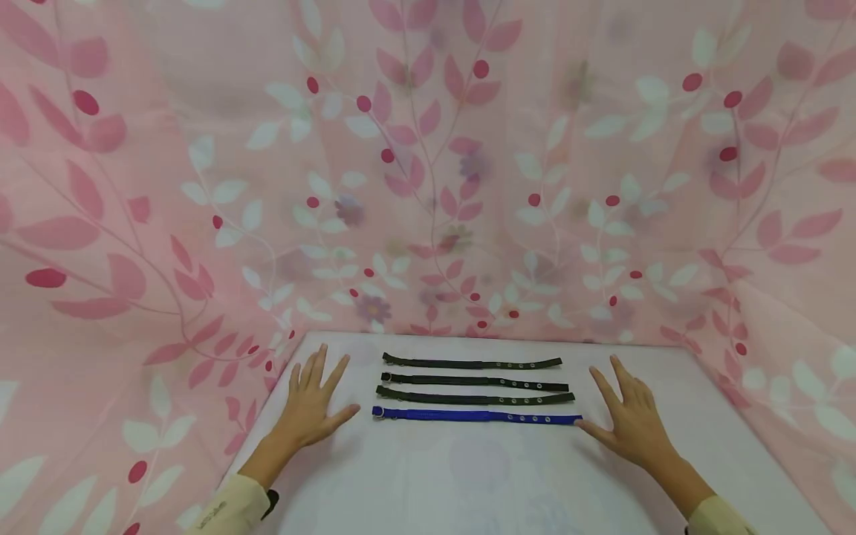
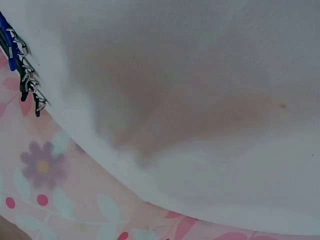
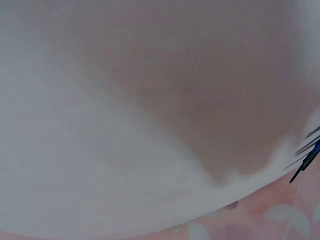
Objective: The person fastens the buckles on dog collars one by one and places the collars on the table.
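Observation:
Several strap collars lie side by side across the white table in the head view. Nearest is a blue collar (image 1: pixel 441 415); behind it are a dark green collar (image 1: pixel 435 397), another dark collar (image 1: pixel 441 380) and the farthest green collar (image 1: pixel 441 363). Each has a buckle at its left end and eyelets toward its right. My left hand (image 1: pixel 310 405) is left of the buckles, fingers spread, holding nothing. My right hand (image 1: pixel 631 416) is also spread and holds nothing; its thumb tip overlaps the blue collar's right end. In the left wrist view, metal buckles (image 2: pixel 22 50) show at the edge.
The white table (image 1: pixel 428 475) runs back to a pink leaf-patterned curtain (image 1: pixel 428 186), which also hangs along both sides. Light sleeves (image 1: pixel 237 507) cover the forearms. A corner of the collars (image 3: pixel 311 159) shows at the right wrist view's edge.

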Demonstrator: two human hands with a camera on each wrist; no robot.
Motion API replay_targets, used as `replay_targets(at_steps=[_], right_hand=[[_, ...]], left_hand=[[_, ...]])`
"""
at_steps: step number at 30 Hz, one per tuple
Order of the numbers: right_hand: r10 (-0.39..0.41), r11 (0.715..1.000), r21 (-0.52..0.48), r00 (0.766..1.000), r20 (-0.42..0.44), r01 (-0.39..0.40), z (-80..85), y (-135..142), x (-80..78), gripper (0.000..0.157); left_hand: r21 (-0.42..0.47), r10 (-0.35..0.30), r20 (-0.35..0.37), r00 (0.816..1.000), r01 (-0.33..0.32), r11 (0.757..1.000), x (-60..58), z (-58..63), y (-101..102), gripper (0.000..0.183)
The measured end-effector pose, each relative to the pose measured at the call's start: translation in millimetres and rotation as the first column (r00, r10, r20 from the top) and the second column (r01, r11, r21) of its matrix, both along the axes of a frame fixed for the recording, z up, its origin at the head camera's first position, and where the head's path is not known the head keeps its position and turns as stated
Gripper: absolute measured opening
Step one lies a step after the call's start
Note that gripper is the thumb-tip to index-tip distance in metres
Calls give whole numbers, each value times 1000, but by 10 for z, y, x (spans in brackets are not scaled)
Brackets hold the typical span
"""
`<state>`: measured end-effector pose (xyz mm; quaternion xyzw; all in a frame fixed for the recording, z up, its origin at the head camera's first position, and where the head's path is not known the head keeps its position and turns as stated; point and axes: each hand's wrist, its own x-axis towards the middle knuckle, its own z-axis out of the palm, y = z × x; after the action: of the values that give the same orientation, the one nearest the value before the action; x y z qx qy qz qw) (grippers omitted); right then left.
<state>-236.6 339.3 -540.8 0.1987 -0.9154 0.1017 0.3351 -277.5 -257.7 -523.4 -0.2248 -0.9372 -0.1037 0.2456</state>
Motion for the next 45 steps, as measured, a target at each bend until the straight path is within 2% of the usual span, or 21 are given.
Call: replay_targets(at_steps=[2,4,7,10,14,17,22,27,30,34,37,42,45], right_hand=[[31,999,-26,999,-27,-32,-6,-20,-42,99],[32,998,-56,999,-27,-33,-18,-48,-59,97],[13,996,-90,1000,11,-11,-38,-94,-71,89],[6,997,-78,999,50,-2,-49,-144,-89,82],[39,996,-84,995,93,-31,-70,-217,-126,75],[50,993,-117,984,168,-30,-96,-274,-146,66],[42,981,-191,936,349,27,-138,-362,-151,49],[77,959,-277,878,472,65,-135,-407,-157,40],[91,951,-297,839,537,87,-136,-406,-161,37],[98,954,-284,789,606,100,-167,-414,-194,33],[93,959,-263,764,638,103,-200,-430,-229,31],[25,970,-191,727,686,147,-237,-489,-288,22],[-9,977,-147,717,697,156,-252,-518,-306,19]], left_hand=[[21,-73,-18,997,73,997,-25,-20,-2,94],[34,-118,-24,993,118,992,-38,-51,5,96],[49,-137,-28,990,138,989,-57,-104,21,96],[64,-145,-9,989,145,987,-68,-131,50,93],[142,-197,74,978,186,972,-90,-118,109,86],[218,-241,161,957,204,954,-94,-109,163,80],[281,-283,295,912,201,938,-102,-140,236,71],[300,-328,415,849,213,930,-150,-195,276,66],[299,-353,458,816,233,925,-183,-244,296,64],[282,-376,474,796,268,921,-200,-305,308,60],[265,-392,462,796,298,917,-200,-322,320,52],[205,-394,396,829,338,918,-195,-311,350,33],[184,-391,403,827,345,920,-192,-315,366,28]])
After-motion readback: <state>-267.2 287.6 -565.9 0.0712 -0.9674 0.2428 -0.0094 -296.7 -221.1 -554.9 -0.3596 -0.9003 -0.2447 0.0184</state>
